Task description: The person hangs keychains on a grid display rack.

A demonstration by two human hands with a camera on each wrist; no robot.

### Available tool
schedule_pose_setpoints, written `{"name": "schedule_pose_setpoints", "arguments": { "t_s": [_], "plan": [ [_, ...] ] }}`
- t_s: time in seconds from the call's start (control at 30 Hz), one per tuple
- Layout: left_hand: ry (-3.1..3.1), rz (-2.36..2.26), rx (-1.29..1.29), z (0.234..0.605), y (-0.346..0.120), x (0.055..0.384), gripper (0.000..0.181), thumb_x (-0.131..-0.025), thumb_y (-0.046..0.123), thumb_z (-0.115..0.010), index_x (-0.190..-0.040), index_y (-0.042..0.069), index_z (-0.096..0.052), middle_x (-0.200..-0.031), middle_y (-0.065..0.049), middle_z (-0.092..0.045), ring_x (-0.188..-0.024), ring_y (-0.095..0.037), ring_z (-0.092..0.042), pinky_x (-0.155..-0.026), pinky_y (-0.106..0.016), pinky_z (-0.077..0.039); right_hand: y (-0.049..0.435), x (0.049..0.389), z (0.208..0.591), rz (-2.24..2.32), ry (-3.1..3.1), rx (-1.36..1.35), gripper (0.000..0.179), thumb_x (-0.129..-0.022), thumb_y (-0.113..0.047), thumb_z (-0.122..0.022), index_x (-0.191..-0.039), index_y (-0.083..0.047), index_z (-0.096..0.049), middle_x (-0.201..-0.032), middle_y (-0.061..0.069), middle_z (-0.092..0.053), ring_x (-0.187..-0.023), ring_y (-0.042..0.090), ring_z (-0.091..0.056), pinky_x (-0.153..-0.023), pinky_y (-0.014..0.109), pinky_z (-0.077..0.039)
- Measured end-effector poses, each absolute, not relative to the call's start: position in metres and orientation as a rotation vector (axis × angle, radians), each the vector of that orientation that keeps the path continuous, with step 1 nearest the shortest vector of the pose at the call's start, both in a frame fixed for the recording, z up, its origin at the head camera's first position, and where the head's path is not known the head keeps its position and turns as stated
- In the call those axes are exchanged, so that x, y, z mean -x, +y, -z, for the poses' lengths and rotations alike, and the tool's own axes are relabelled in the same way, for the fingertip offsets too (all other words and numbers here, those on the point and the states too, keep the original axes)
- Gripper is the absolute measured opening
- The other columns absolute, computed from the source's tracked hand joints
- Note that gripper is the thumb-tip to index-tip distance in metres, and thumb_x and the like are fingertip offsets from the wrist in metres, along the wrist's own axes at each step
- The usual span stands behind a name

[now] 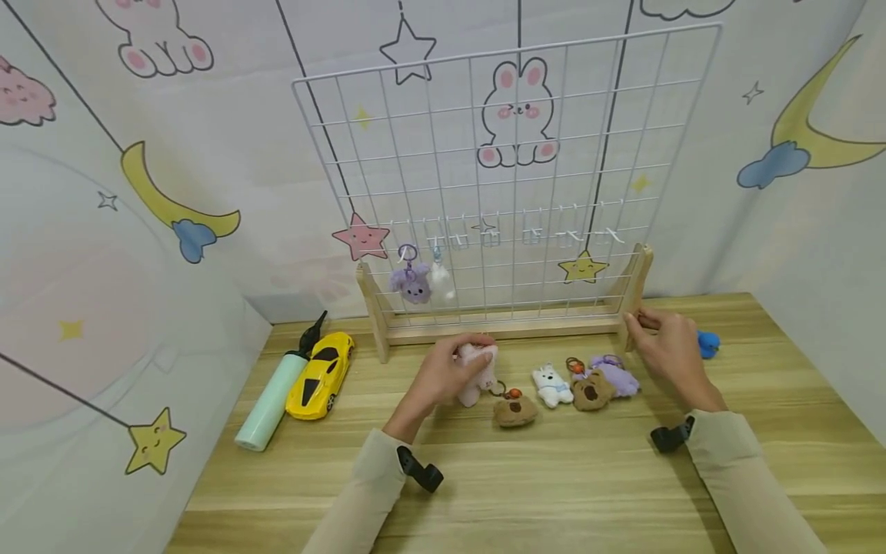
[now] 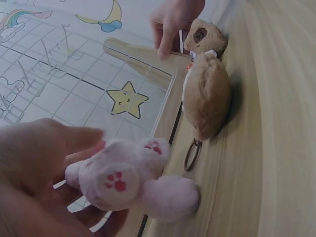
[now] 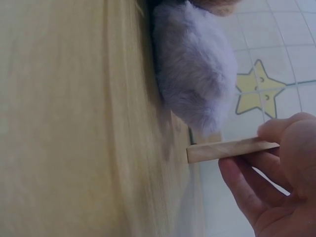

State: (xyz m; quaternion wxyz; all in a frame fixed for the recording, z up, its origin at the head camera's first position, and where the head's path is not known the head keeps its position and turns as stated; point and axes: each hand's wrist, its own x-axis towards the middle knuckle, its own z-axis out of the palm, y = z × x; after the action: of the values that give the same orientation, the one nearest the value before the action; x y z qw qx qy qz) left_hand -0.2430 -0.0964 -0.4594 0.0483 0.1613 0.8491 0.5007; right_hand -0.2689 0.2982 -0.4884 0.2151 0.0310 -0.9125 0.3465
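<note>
My left hand [image 1: 439, 373] grips a pink plush keychain [image 2: 116, 182] with paw prints at the foot of the white wire grid rack [image 1: 515, 185]. With thumb and fingers, my right hand [image 1: 671, 354] pinches the rack's right wooden leg [image 1: 637, 285]. A brown plush [image 1: 515, 413] with a ring lies just right of the left hand. Farther right are a white bear plush [image 1: 552, 385], a brown bear plush [image 1: 592, 391] and a purple plush [image 1: 618, 377]. On the grid hang a purple plush keychain [image 1: 414, 286] and a white plush keychain [image 1: 441, 281].
A row of clear hooks [image 1: 531, 235] runs across the grid. At the left lie a yellow toy car [image 1: 321, 377] and a mint-green cylinder [image 1: 271, 404] with a black nozzle. A blue toy [image 1: 707, 344] shows behind the right hand. A printed cloth backs the table.
</note>
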Motion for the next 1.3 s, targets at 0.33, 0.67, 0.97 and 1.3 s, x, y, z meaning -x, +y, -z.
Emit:
{"name": "schedule_pose_setpoints", "arguments": {
  "t_s": [0.33, 0.67, 0.97, 1.3],
  "plan": [
    [2.56, -1.843, -0.562, 0.451, -0.095, 0.246, 0.015, -0.107, 0.012, -0.069, -0.118, 0.016, -0.078, -0.122, -0.003, -0.082, -0.111, -0.018, -0.074, -0.087, -0.023, -0.054, 0.299, 0.267, 0.486, -0.955, -2.548, -0.088, 0.046, -0.11, -0.027, -0.065, -0.136, 0.01, -0.069, -0.118, 0.03, -0.075, -0.109, 0.051, -0.074, -0.088, 0.064, -0.059],
    [2.351, -2.227, -0.561, 0.428, -0.084, 0.24, 0.029, -0.108, 0.017, -0.07, -0.134, 0.006, -0.069, -0.124, -0.01, -0.082, -0.106, -0.017, -0.08, -0.075, -0.019, -0.059, 0.299, 0.268, 0.483, -0.977, -2.552, -0.093, 0.049, -0.11, -0.03, -0.065, -0.138, 0.011, -0.067, -0.12, 0.032, -0.074, -0.107, 0.051, -0.075, -0.084, 0.061, -0.061],
    [2.237, -2.543, -0.491, 0.392, -0.076, 0.24, 0.024, -0.108, 0.019, -0.07, -0.128, 0.009, -0.077, -0.122, -0.012, -0.082, -0.092, -0.009, -0.074, -0.071, -0.019, -0.055, 0.298, 0.269, 0.482, -0.977, -2.559, -0.086, 0.051, -0.11, -0.031, -0.065, -0.138, 0.011, -0.067, -0.12, 0.031, -0.074, -0.111, 0.051, -0.074, -0.088, 0.063, -0.059],
    [2.161, -2.807, -0.381, 0.374, -0.063, 0.254, 0.021, -0.107, 0.019, -0.072, -0.12, 0.004, -0.073, -0.116, -0.017, -0.082, -0.083, -0.006, -0.077, -0.055, -0.018, -0.046, 0.297, 0.265, 0.487, -1.0, -2.56, -0.059, 0.053, -0.11, -0.035, -0.065, -0.14, 0.008, -0.066, -0.121, 0.029, -0.075, -0.111, 0.049, -0.074, -0.088, 0.06, -0.06]
  ]
}}
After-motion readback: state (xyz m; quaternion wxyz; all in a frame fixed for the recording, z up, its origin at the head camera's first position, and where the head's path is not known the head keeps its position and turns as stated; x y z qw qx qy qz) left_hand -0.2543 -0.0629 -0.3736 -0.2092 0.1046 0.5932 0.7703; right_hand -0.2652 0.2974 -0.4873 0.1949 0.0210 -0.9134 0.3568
